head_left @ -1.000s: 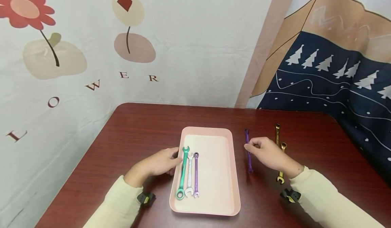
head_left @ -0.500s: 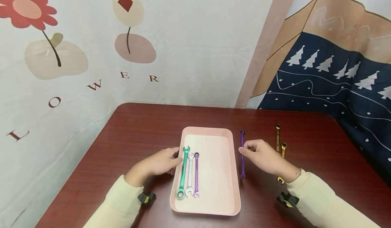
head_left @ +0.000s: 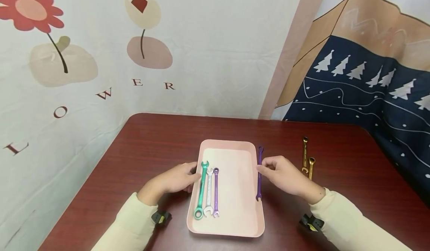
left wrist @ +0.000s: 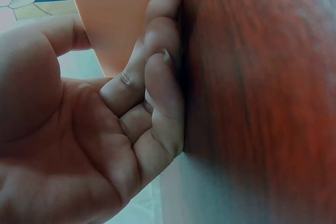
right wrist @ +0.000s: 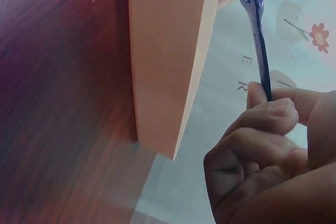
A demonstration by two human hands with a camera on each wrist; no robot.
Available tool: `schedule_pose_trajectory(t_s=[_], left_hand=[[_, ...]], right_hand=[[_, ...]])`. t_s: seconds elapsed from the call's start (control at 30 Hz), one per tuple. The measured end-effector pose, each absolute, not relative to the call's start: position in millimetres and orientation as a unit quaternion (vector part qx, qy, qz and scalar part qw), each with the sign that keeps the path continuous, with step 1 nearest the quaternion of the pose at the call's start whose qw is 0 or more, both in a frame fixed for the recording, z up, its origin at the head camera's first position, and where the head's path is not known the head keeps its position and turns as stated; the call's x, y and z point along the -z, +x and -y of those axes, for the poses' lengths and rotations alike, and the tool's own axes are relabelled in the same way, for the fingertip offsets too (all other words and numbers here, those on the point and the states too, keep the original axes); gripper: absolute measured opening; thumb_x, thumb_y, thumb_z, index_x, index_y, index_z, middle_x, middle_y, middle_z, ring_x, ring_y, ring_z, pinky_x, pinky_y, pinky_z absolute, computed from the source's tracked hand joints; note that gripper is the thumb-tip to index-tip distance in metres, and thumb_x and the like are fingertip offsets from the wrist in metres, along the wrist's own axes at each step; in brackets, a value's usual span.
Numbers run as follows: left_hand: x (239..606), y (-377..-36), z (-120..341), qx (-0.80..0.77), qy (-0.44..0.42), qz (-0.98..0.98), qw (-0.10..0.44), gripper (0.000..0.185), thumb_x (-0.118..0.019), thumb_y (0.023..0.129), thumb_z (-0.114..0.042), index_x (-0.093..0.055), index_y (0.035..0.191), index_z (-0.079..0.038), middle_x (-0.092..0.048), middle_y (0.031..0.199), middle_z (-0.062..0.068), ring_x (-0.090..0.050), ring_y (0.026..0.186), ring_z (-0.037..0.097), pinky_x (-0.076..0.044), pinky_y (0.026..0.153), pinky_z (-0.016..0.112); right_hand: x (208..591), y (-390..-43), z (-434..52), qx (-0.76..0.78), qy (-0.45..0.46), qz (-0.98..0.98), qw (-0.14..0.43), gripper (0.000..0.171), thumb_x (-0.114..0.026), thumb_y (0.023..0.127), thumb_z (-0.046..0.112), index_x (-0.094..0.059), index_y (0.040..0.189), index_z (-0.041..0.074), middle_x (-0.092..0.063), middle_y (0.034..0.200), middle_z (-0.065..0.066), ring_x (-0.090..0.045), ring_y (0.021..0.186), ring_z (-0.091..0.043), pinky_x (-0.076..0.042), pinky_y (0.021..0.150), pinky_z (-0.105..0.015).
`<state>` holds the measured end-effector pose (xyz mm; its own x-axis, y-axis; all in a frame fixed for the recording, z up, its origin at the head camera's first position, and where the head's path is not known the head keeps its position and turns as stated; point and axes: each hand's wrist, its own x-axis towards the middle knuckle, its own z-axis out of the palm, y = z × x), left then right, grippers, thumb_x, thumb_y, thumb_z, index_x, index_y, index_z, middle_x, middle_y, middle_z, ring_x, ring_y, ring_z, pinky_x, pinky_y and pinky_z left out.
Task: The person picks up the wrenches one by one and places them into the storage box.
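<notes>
A dark purple wrench (head_left: 259,185) is clamped in the grip of the right hand (head_left: 285,174) — held clear of the desk (head_left: 161,139) at the right edge of the pink tray (head_left: 238,221). The tray's left edge is gripped by the left hand (head_left: 179,178). Inside, along that edge, a green wrench (head_left: 201,191), a silver wrench (head_left: 209,191) and a lighter purple wrench (head_left: 216,193) are laid side by side — two gold wrenches (head_left: 311,167) are seen between tray and desk's right edge.

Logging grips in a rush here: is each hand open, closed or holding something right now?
Left hand: holding the pink tray at its side wall.
Right hand: pinching a purple wrench.
</notes>
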<state>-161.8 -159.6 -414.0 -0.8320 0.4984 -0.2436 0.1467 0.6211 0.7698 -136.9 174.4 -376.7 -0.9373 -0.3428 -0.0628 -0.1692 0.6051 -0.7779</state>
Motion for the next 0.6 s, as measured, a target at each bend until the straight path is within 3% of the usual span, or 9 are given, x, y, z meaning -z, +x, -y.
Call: schedule_pose_trajectory(t_s=[0.2, 0.37, 0.6], left_hand=[[415, -162, 160, -0.394, 0.184, -0.872, 0.225, 0.044, -0.051, 0.102, -0.020, -0.047, 0.142, -0.001, -0.058, 0.060, 0.005, -0.055, 0.052, 0.016, -0.048, 0.053, 0.031], [415, -163, 160, -0.395, 0.184, -0.872, 0.225, 0.045, -0.051, 0.102, -0.020, -0.046, 0.143, 0.000, -0.058, 0.060, 0.005, -0.055, 0.052, 0.016, -0.048, 0.052, 0.031], [416, -164, 160, -0.392, 0.178, -0.873, 0.227, 0.046, -0.050, 0.103, -0.021, -0.045, 0.144, -0.001, -0.059, 0.061, 0.004, -0.055, 0.052, 0.015, -0.049, 0.053, 0.030]], right_hand=[[376, -135, -165, 0.443, -0.160, -0.872, 0.131, 0.029, -0.061, 0.100, 0.022, -0.062, 0.078, 0.004, -0.047, 0.051, -0.001, -0.045, 0.043, -0.011, -0.036, 0.039, -0.026], [376, -134, -154, 0.461, -0.173, -0.860, 0.133, 0.027, -0.061, 0.100, 0.021, -0.064, 0.078, 0.005, -0.054, 0.054, -0.002, -0.053, 0.043, -0.013, -0.050, 0.042, -0.031], [381, -136, -133, 0.489, -0.187, -0.839, 0.151, 0.031, -0.062, 0.099, 0.019, -0.064, 0.076, -0.002, -0.058, 0.058, -0.003, -0.057, 0.049, -0.012, -0.056, 0.047, -0.033]])
